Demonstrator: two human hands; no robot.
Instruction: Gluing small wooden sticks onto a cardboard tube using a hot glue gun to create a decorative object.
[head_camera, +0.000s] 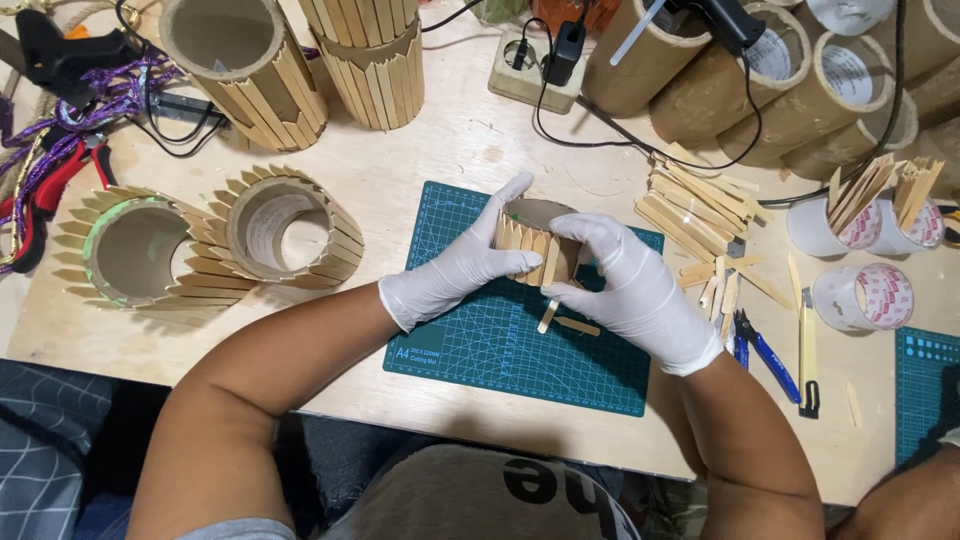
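A pale wooden table (440, 150) carries a green cutting mat (480, 350), cardboard tubes (690, 80) and sticks (690, 205).

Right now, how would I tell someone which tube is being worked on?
Find the green cutting mat mid-table. Over it, the left hand and right hand, both gloved, hold a short cardboard tube. Unlike the finished tubes to the left, its wooden sticks cover only part.

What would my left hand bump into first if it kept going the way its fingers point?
The left hand points up and right, across the cardboard ring it holds. Past that, likely the black cable on the table, then the cardboard tubes; depth is unclear.
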